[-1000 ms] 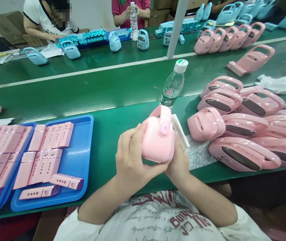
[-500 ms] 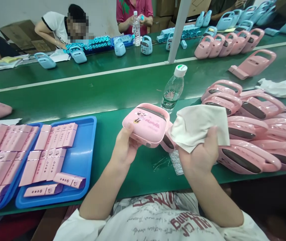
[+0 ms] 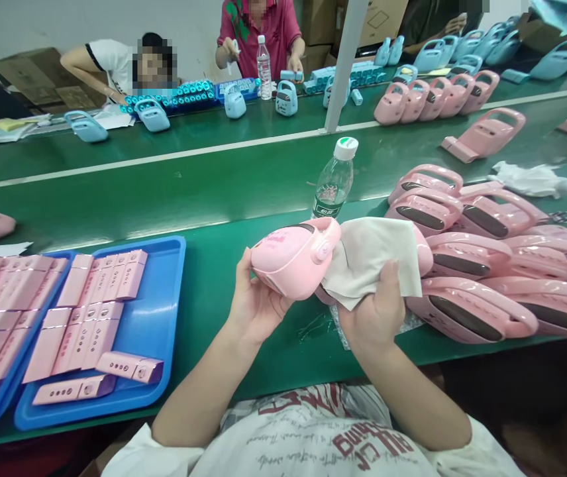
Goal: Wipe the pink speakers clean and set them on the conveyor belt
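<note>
My left hand (image 3: 258, 298) is wrapped round the lower side of a pink portable speaker (image 3: 293, 262) with a loop handle. It is tilted, so its rounded side with a small round button faces me and its printed front points up and left. In my right hand (image 3: 375, 308) a white cloth (image 3: 375, 255) is pinched under the thumb; its left edge lies by the speaker's handle, and I cannot tell whether they touch. Behind the cloth another pink speaker (image 3: 422, 250) is partly hidden. Under my right hand lies a piece of clear bubble wrap (image 3: 339, 326).
A water bottle (image 3: 334, 182) stands just beyond the speaker. Several pink speakers (image 3: 477, 308) crowd the right side. A blue tray (image 3: 164, 344) with pink stick-shaped pieces is at left. Across the green divider (image 3: 164, 182), people work among blue speakers (image 3: 286, 98).
My left hand has turned the speaker, so its side now shows instead of its printed front. The cloth has moved slightly left and down with my right hand. The view has shifted a little.
</note>
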The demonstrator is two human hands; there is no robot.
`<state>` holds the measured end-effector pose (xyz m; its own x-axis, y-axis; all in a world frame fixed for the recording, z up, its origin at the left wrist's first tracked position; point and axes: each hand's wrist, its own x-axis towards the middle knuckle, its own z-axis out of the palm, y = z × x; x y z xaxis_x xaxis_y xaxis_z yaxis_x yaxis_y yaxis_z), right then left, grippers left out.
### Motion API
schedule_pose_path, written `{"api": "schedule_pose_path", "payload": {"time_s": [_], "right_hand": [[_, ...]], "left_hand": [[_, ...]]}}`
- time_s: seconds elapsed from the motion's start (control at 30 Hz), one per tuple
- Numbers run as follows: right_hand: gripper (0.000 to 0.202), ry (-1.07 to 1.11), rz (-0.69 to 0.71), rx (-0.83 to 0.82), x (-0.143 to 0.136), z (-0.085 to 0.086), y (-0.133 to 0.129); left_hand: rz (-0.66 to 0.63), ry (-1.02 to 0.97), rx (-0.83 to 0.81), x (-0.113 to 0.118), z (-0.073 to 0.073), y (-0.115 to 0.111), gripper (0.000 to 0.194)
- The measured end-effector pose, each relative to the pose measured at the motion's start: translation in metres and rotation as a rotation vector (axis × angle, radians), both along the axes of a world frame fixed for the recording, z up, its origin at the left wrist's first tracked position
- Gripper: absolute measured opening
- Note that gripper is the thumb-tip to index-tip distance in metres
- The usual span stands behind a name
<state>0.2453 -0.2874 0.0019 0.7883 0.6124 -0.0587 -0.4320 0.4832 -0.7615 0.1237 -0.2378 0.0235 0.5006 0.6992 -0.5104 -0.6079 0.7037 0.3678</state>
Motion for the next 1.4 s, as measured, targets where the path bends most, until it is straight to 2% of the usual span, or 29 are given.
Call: {"api": "schedule_pose_path", "payload": {"time_s": [0.13, 0.2, 0.3, 0.4, 0.47, 0.53, 0.63, 0.7, 0.73, 0.8, 0.87, 0.93, 1.03, 1.13, 1.2, 1.23, 1.33, 1.4], "right_hand": [[0.055, -0.064, -0.087, -0.015, -0.003, -0.004, 0.001], [0.049, -0.082, -0.069, -0.061, 0.0, -0.006, 0.007], [0.044, -0.067, 0.084, -0.088, 0.01, -0.005, 0.023], [0.045, -0.082, 0.278, -0.063, 0.025, -0.002, 0.038], [0.046, -0.184, 0.389, -0.052, 0.032, 0.001, 0.042], [0.045, -0.364, 0.46, -0.029, 0.036, 0.005, 0.042], [0.043, -0.647, 0.417, 0.032, 0.038, 0.015, 0.042], [0.044, -0.743, 0.378, 0.039, 0.039, 0.023, 0.045], [0.046, -0.755, 0.377, 0.029, 0.04, 0.026, 0.048], [0.05, -0.748, 0.418, -0.003, 0.044, 0.032, 0.054], [0.052, -0.769, 0.468, -0.041, 0.048, 0.036, 0.058], [0.052, -0.829, 0.501, -0.085, 0.049, 0.039, 0.059], [0.052, -0.854, 0.515, -0.1, 0.046, 0.04, 0.057], [0.051, -0.711, 0.617, -0.071, 0.041, 0.039, 0.055], [0.049, -0.545, 0.66, -0.062, 0.041, 0.037, 0.054], [0.047, -0.451, 0.623, -0.059, 0.042, 0.035, 0.055], [0.034, -0.192, 0.361, -0.049, 0.049, 0.029, 0.055], [0.026, -0.095, 0.273, -0.036, 0.052, 0.026, 0.053]], "left_hand": [[-0.067, -0.092, 0.023, -0.002, -0.011, -0.001, 0.059], [-0.124, -0.126, 0.053, -0.003, -0.016, -0.001, 0.063], [-0.22, -0.156, 0.076, -0.003, -0.02, -0.002, 0.069], [-0.216, -0.184, 0.095, -0.002, -0.019, -0.004, 0.07], [-0.211, -0.191, 0.068, -0.003, -0.016, -0.006, 0.07], [-0.27, -0.202, 0.005, -0.003, -0.016, -0.008, 0.067], [-0.432, -0.217, -0.049, -0.003, -0.02, -0.01, 0.059], [-0.523, -0.18, 0.0, -0.004, -0.023, -0.011, 0.062], [-0.524, -0.125, 0.057, -0.005, -0.025, -0.01, 0.063], [-0.381, 0.053, 0.226, -0.008, -0.026, -0.008, 0.06], [-0.12, 0.248, 0.437, -0.013, -0.024, -0.004, 0.059], [0.077, 0.388, 0.666, -0.018, -0.022, -0.001, 0.069], [0.151, 0.595, 0.909, -0.02, -0.019, 0.001, 0.085], [0.171, 0.725, 0.945, -0.02, -0.019, -0.001, 0.084], [0.199, 0.699, 0.939, -0.02, -0.02, -0.003, 0.083], [0.213, 0.673, 0.932, -0.021, -0.021, -0.005, 0.082], [0.229, 0.579, 0.884, -0.022, -0.026, -0.007, 0.08], [0.229, 0.528, 0.848, -0.023, -0.029, -0.007, 0.079]]}}
